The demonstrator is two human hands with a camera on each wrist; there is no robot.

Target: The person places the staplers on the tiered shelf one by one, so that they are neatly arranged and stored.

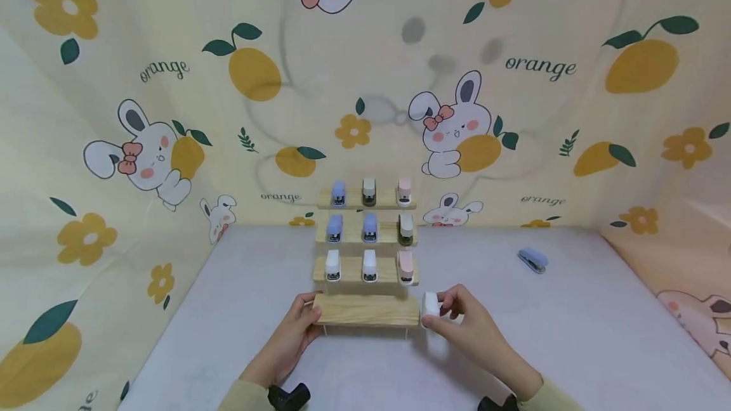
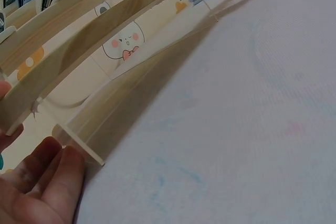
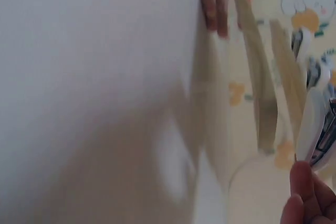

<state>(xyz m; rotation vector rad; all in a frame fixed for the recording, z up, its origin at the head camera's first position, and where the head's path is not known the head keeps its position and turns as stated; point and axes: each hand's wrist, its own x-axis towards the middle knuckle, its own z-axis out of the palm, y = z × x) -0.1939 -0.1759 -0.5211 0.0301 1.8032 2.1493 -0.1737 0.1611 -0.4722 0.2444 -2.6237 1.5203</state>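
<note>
Right hand (image 1: 468, 322) pinches a white stapler (image 1: 430, 304) between thumb and fingertips, just off the right end of the bottom shelf (image 1: 365, 309) of the wooden rack (image 1: 365, 271). Left hand (image 1: 297, 328) steadies that shelf's left end, fingers relaxed against the wood. The three upper shelves are full, three staplers apiece, nine in all, while the bottom shelf is bare. So the rack looks about three-quarters stocked, I'd judge. One blue stapler (image 1: 533, 260) lies on the table (image 1: 571, 347), well apart to the right.
</note>
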